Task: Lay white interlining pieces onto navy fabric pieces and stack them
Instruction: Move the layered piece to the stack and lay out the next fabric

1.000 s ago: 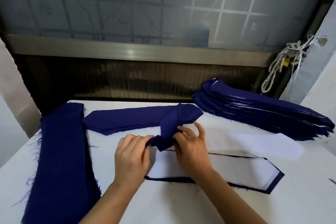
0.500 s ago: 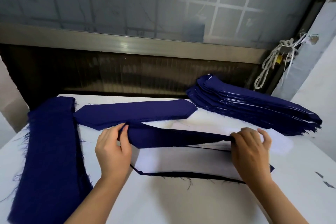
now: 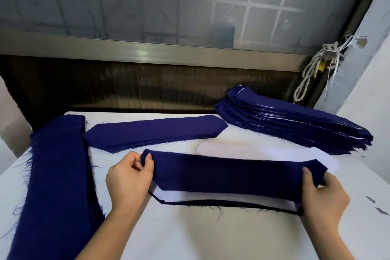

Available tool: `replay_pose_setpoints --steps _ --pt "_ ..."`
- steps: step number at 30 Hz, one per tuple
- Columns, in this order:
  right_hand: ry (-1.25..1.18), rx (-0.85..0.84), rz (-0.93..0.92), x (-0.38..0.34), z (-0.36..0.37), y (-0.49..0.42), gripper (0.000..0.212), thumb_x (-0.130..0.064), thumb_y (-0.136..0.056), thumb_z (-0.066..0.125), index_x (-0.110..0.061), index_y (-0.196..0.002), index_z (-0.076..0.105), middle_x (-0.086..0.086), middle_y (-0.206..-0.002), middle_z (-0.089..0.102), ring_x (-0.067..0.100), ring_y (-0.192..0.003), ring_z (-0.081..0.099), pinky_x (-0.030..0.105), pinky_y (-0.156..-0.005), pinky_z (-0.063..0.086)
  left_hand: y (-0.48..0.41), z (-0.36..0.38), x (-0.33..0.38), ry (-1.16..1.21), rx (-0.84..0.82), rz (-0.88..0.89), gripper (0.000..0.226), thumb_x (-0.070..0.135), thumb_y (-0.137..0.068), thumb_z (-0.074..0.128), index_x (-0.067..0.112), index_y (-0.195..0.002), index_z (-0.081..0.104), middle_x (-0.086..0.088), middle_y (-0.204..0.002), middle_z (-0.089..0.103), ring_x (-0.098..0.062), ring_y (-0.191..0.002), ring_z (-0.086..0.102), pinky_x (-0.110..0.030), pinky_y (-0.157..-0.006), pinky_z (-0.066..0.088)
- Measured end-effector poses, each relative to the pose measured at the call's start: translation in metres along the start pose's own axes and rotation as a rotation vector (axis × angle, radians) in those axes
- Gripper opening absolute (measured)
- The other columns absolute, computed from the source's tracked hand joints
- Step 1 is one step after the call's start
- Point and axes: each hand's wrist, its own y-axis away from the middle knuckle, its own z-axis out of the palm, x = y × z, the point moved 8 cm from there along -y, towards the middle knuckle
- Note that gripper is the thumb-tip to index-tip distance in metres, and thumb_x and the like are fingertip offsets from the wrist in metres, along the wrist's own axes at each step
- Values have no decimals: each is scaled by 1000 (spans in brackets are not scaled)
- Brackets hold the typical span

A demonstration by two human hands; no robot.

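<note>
Left hand [image 3: 128,177] and right hand [image 3: 322,194] each pinch one end of a navy piece [image 3: 228,177], fingers curled on it, stretched just above the interlined piece [image 3: 221,197] on the bench [image 3: 190,236]. Loose interlining [image 3: 242,150] seemingly just behind it; finished stack [image 3: 295,122] further behind-right.

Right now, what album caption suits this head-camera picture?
Left hand and right hand hold a pointed navy fabric piece taut above a white interlining piece laid on another navy piece.

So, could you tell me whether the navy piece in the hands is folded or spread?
Spread: the navy piece stretches full length, unfolded, its ends pinched by the left hand and right hand.
</note>
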Motion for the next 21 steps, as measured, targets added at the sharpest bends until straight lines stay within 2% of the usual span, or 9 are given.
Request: replay_pose_setpoints --steps 2,5,9,11,16,21 --pt "77 -49 -22 1 5 -2 43 -25 -90 63 -11 -60 38 7 -55 46 30 -55 42 41 -57 34 -1 4 -1 -136 -60 14 41 23 -83 70 19 -55 40 6 -43 44 -17 -44 45 -26 -46 33" --pt "231 -129 -65 3 16 -4 38 -18 -88 65 -9 -59 42 10 -57 50 31 -57 47 38 -54 35 0 10 -3 -315 -143 17 29 23 -83 66 22 -60 49 8 -47 50 -14 -47 47 -26 -46 30" --pt "345 -151 -117 0 21 -1 37 -11 -86 64 -9 -58 39 9 -58 48 30 -55 43 36 -53 31 2 16 1 -466 -216 64 11 26 -87 61 21 -78 66 10 -56 52 -19 -55 46 -29 -52 32" --pt "381 -161 -147 -1 22 1 35 -11 -86 64 -8 -60 41 9 -62 48 32 -57 44 37 -55 34 1 16 1 -490 -221 73 12 25 -88 61 19 -81 67 7 -58 55 -21 -57 47 -30 -54 33" --pt "401 -159 -173 -3 23 2 35 -9 -85 64 -9 -60 40 7 -62 47 32 -57 43 36 -56 32 1 16 -1 -457 -233 54 19 25 -88 60 22 -71 55 7 -54 53 -18 -54 48 -29 -48 29" --pt "407 -157 -167 -4 22 2 33 -8 -84 64 -7 -60 41 9 -64 47 34 -60 44 37 -57 34 0 15 -1 -545 -243 99 13 27 -90 59 18 -80 63 8 -57 53 -20 -56 47 -30 -52 32"
